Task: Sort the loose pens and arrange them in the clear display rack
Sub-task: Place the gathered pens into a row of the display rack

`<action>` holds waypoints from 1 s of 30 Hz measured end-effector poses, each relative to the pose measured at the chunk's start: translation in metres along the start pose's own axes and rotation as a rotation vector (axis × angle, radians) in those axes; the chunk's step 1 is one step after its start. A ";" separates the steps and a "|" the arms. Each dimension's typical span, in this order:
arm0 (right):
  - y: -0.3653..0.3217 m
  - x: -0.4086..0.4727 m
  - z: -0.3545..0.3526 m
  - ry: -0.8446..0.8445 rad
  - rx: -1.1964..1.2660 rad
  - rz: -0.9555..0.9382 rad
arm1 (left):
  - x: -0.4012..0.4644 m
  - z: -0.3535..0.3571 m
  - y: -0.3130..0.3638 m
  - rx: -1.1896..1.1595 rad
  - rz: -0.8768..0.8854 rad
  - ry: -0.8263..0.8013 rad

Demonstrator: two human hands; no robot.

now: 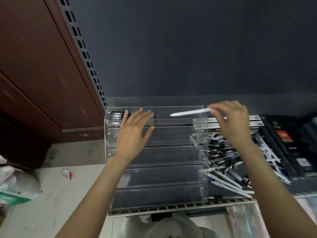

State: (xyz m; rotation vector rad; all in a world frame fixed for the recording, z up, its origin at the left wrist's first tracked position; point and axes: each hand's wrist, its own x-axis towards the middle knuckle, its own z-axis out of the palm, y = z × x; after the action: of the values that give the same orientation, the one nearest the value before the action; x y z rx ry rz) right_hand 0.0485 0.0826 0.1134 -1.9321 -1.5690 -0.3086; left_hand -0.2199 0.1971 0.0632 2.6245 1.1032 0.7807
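Head view is showing the right hand [230, 122] pinching a white pen [189, 112] by one end, holding it level over the top tier of the clear display rack [109, 140]. Left hand [132, 134] is hovering with fingers spread, released, near black pens [116, 115] lying in that tier. Loose pens [224, 162] are lying heaped just right of the rack.

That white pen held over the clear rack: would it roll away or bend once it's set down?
The white pen looks straight and rigid, so it probably won't bend. Its slim round barrel could roll, though the clear rack has stepped ledges likely to stop it. The right hand pinches it by one end alone, suggesting it's light.
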 end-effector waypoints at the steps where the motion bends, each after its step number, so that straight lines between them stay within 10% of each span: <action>1: 0.004 0.006 0.005 -0.022 -0.033 -0.033 | 0.002 0.002 -0.003 0.032 -0.002 -0.038; 14: 0.018 0.024 0.027 -0.464 -0.022 -0.250 | 0.022 0.010 0.012 0.071 0.152 -0.064; 30: -0.004 0.006 0.030 -0.366 -0.200 -0.152 | 0.040 0.024 0.015 0.115 0.205 -0.116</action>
State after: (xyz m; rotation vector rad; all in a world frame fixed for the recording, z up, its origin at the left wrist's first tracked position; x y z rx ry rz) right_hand 0.0408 0.1052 0.0947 -2.1145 -1.9927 -0.1866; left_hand -0.1745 0.2151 0.0641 2.8724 0.8844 0.6077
